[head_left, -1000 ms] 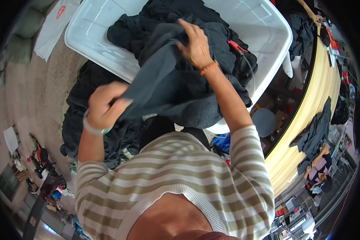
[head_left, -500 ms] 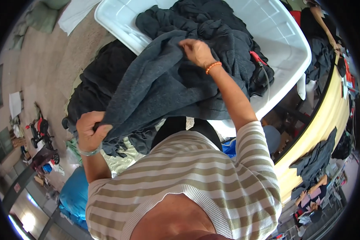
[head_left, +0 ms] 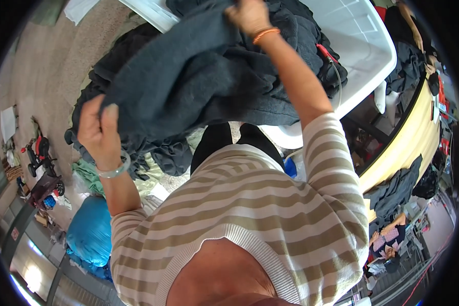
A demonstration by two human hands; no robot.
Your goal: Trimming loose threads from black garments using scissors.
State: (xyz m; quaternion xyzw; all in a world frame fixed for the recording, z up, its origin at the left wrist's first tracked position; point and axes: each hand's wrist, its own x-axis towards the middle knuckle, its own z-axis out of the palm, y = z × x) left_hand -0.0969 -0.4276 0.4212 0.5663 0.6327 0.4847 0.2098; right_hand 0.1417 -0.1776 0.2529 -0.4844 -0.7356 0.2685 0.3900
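Observation:
A dark grey knit garment [head_left: 173, 76] is stretched between my two hands, its outline partly smeared by motion. My left hand [head_left: 98, 122] pinches its left edge, thumb on top. Farther off and to the right, my right hand [head_left: 249, 18] is closed on the garment's upper part. Beneath and behind it, more dark knitwear [head_left: 296, 56] is heaped in a white plastic tub [head_left: 362, 46]. A red-handled tool [head_left: 325, 52] with a pale cord lies on the heap, right of my right forearm.
More dark cloth [head_left: 122, 61] is piled left of the tub. At the right, a curved pale tabletop [head_left: 398, 153] carries dark garments, and other people work beyond it. A blue bag [head_left: 89, 224] stands at lower left; a red scooter [head_left: 38, 153] is farther left.
Both hands have lifted away from my body, carrying the garment with them; the left hand has also shifted left. The garment is now spread wider and hides more of the tub.

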